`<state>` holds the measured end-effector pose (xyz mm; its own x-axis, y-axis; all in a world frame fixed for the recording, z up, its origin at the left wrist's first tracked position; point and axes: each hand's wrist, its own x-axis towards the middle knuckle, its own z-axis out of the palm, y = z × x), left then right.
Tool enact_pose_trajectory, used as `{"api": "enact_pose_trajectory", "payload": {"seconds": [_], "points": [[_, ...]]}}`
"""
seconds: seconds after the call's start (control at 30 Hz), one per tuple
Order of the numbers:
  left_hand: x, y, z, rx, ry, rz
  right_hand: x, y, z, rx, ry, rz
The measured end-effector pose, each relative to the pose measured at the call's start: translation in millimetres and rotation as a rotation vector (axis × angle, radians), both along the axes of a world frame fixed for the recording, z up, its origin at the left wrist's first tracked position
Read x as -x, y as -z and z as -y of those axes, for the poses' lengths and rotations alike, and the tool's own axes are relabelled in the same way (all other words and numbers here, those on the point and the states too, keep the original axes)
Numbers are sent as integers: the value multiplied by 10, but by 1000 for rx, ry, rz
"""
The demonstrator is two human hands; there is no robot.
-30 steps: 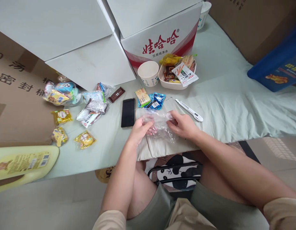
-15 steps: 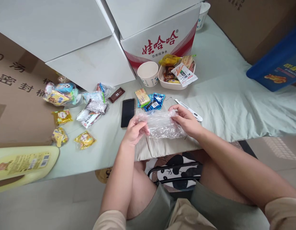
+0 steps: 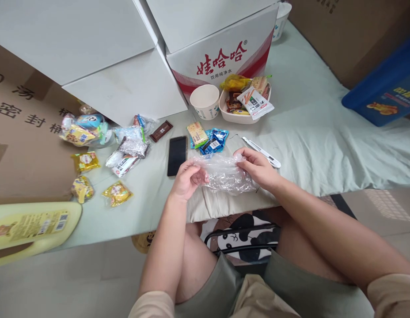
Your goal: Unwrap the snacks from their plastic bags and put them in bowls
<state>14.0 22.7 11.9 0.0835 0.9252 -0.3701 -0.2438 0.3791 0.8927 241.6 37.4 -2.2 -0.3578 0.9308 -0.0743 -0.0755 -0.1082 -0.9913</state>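
Left hand [image 3: 188, 179] and right hand [image 3: 258, 168] each pinch an end of the clear plastic bag [image 3: 225, 176], which I hold stretched between them. It looks empty to me; blue snack packets [image 3: 213, 141] lie loose just beyond.

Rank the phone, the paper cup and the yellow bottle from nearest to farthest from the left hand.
1. Phone, just beyond the left hand.
2. Paper cup, farther back beside the snack bowl.
3. Yellow bottle, far off left.
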Motion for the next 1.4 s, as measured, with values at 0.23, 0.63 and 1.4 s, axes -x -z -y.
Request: {"api": "enact_pose_trajectory", "payload": {"seconds": [0.23,0.63,1.4], "points": [[13,-12,0,26,-4,64,9,-21,4,19,11,-16],[26,-5,-28,-22,35,-110,-19,68,-21,39,26,36],[3,77,34,-186,428,-397,-21,157,29,-189,-135,134]]}}
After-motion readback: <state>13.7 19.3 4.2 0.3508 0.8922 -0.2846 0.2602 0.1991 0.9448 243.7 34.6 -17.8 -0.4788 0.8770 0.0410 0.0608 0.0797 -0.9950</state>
